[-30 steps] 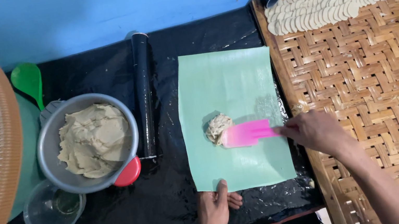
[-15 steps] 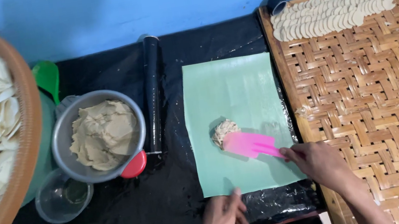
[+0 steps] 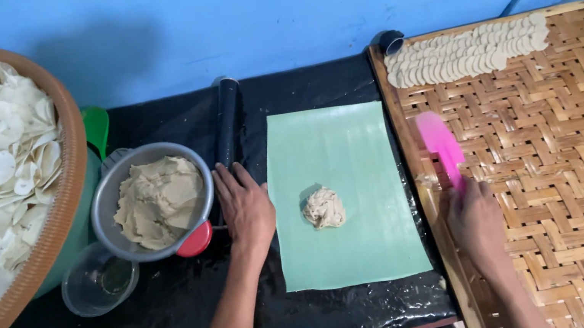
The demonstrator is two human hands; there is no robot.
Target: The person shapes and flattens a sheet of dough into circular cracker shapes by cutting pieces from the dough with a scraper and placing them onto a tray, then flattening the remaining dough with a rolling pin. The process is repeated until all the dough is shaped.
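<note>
Head camera looking straight down: the left forearm reaches up from the bottom edge, and the left hand (image 3: 245, 208) lies palm-down with fingers spread and loose, gripping nothing, fingertips touching the lower end of the black rolling pin (image 3: 226, 122). Just to its left sits the metal bowl of dough (image 3: 155, 202), with a red lid (image 3: 195, 240) poking out beneath the bowl's rim. Just to that hand's right lies the green sheet (image 3: 347, 194), and on it, near the hand, a small lump of dough (image 3: 325, 208), untouched by either hand. Over on the far side, the right arm angles up from the lower right corner, and the right hand (image 3: 476, 221) is curled closed around the handle of the pink spatula (image 3: 441, 143), blade pointing away from the wrist and resting over the woven bamboo tray (image 3: 578, 167). Well beyond the blade, rows of pale flat discs (image 3: 464, 53) line the tray's far edge.
</note>
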